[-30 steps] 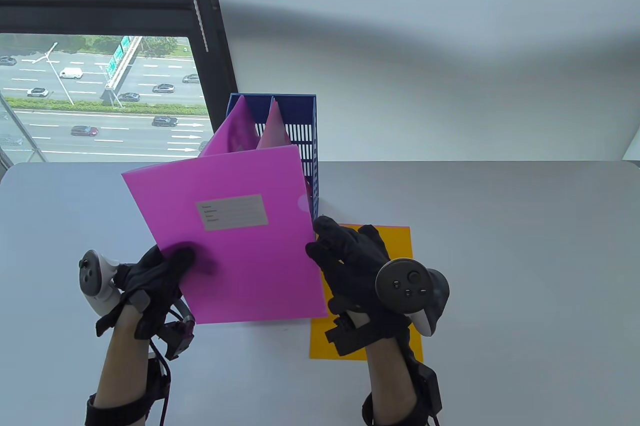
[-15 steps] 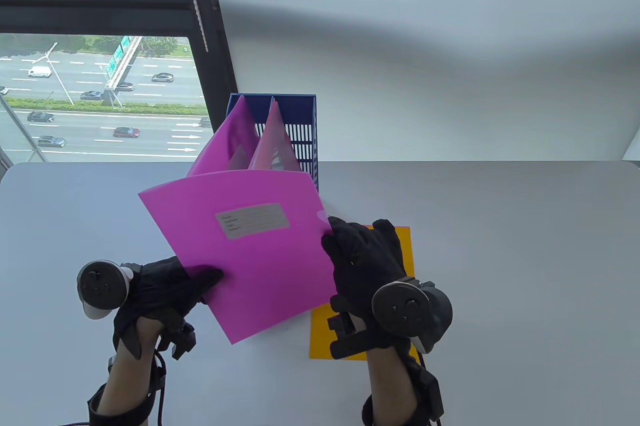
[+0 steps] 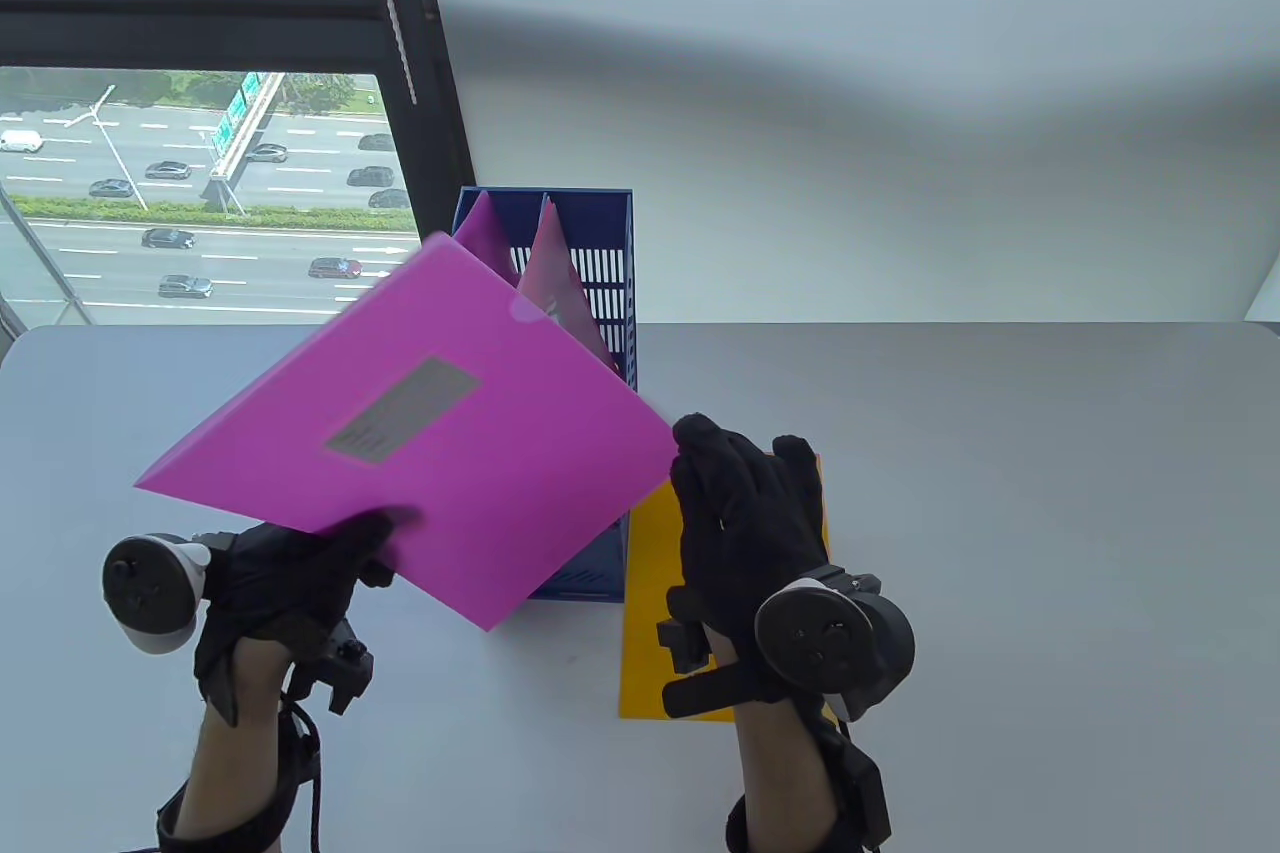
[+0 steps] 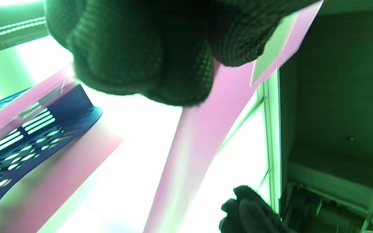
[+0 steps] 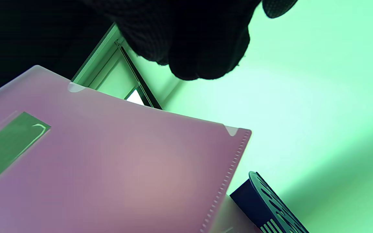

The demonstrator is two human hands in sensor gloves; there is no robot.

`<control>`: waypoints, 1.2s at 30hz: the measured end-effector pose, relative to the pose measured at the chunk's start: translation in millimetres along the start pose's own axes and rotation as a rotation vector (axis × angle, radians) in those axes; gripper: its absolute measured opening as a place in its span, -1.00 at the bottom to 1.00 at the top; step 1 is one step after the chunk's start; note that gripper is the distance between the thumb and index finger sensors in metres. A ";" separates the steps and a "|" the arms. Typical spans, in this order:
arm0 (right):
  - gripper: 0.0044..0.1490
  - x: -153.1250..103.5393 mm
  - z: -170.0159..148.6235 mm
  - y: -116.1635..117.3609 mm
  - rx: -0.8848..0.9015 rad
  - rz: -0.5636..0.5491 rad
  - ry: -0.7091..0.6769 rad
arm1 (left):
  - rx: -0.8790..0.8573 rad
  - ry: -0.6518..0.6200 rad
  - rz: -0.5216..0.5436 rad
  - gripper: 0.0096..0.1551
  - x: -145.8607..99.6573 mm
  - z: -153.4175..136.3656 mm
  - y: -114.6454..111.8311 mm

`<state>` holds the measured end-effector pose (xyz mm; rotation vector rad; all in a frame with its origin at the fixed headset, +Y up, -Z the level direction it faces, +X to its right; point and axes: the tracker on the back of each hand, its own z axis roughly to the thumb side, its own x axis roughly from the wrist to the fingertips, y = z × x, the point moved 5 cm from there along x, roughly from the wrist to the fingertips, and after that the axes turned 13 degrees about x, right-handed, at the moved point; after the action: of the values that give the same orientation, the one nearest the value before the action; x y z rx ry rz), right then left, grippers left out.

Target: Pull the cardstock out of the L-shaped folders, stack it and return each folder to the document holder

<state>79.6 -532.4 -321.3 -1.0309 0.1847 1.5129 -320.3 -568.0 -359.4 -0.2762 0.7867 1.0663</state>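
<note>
Two gloved hands are up over the grey surface (image 3: 1000, 513); the left hand (image 3: 290, 573) pinches the near edge of a magenta L-shaped folder (image 3: 420, 433), thumb on top and fingers under it, and holds it raised and tilted in front of the blue document holder (image 3: 600, 263); a grey label (image 3: 403, 408) shows on the folder's upper face; the right hand (image 3: 745, 518) hangs just beside the folder's right corner with fingers loosely spread and nothing in them, though whether a fingertip touches that corner I cannot tell; under that hand a yellow sheet of cardstock (image 3: 650, 613) lies flat on the surface, just right of the holder's base; two more pink folders (image 3: 545, 258) stand upright in the holder's compartments, tips poking above its rim; a tracker (image 3: 150, 593) sits by the left hand and another (image 3: 830, 638) on the back of the right; behind the surface, a window (image 3: 200, 193) looks onto a road with cars.
</note>
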 end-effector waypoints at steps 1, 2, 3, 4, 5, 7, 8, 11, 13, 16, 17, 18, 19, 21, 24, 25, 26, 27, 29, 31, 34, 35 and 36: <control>-0.49 0.1 -0.1 0.7 -0.003 0.004 0.000 | -0.005 0.006 0.041 -0.52 -1.9 -0.3 6.5; -0.49 0.0 -0.3 1.2 -0.004 0.006 0.001 | -0.008 0.011 0.074 -0.52 -3.2 -0.1 11.6; -0.49 0.0 -0.6 1.9 -0.004 0.008 0.002 | -0.016 0.012 0.106 -0.52 -4.8 0.2 17.1; -0.49 0.1 -1.0 2.5 -0.004 0.010 0.003 | -0.022 0.017 0.134 -0.52 -6.5 0.5 21.6; -0.49 0.2 -1.7 3.2 -0.004 0.014 0.006 | -0.029 0.020 0.174 -0.52 -8.6 0.4 26.2; -0.49 0.3 -2.8 4.0 -0.003 0.016 0.010 | -0.054 0.028 0.254 -0.52 -12.8 -0.3 35.8; -0.49 0.4 -3.1 4.2 -0.002 0.017 0.011 | -0.063 0.034 0.282 -0.52 -15.0 -1.2 39.9; -0.49 0.4 -3.1 4.6 -0.002 0.019 0.012 | -0.048 0.069 0.356 -0.52 -22.0 -5.3 52.0; -0.49 0.4 -3.1 4.9 -0.003 0.020 0.012 | -0.026 0.103 0.388 -0.52 -26.3 -9.0 58.3; -0.50 0.5 -3.6 5.4 -0.002 0.022 0.015 | -0.003 0.145 0.436 -0.51 -32.0 -14.5 65.5; -0.50 0.6 -4.2 5.7 -0.002 0.023 0.017 | 0.004 0.161 0.446 -0.51 -33.9 -17.5 67.6; -0.50 0.7 -4.7 5.9 0.000 0.025 0.019 | 0.006 0.171 0.449 -0.51 -34.9 -19.4 68.6; -0.50 0.8 -5.4 6.2 0.002 0.027 0.022 | 0.016 0.187 0.453 -0.51 -36.5 -22.2 69.8; -0.50 1.0 -6.1 6.6 0.003 0.028 0.025 | 0.042 0.215 0.460 -0.51 -38.3 -26.3 70.7; -0.50 1.2 -6.7 7.4 0.001 0.033 0.029 | 0.118 0.254 0.442 -0.51 -37.8 -30.1 65.6; -0.50 1.2 -7.0 7.9 0.002 0.036 0.031 | 0.137 0.263 0.432 -0.51 -37.1 -30.8 62.8; -0.50 1.2 -7.5 8.8 0.002 0.040 0.034 | 0.172 0.270 0.410 -0.51 -34.7 -31.5 56.4; -0.50 1.2 -7.8 9.4 0.001 0.042 0.034 | 0.195 0.277 0.394 -0.51 -33.3 -32.1 51.7; -0.50 1.0 -8.6 11.4 0.000 0.050 0.037 | 0.271 0.281 0.351 -0.49 -29.2 -33.3 37.7; -0.50 0.9 -9.8 14.3 0.001 0.063 0.043 | 0.346 0.291 0.299 -0.48 -25.9 -37.6 21.4; -0.50 0.9 -10.8 17.1 0.002 0.077 0.048 | 0.380 0.313 0.209 -0.47 -22.3 -49.0 -7.0; -0.50 0.9 -10.8 17.5 0.001 0.080 0.048 | 0.392 0.319 0.183 -0.47 -21.8 -51.7 -13.9; -0.50 0.9 -10.8 18.3 0.000 0.083 0.048 | 0.416 0.324 0.154 -0.47 -21.3 -54.5 -22.3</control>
<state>69.2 -543.3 -336.2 -1.0717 0.2646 1.5635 -330.4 -623.5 -386.4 -0.0320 1.3152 0.9854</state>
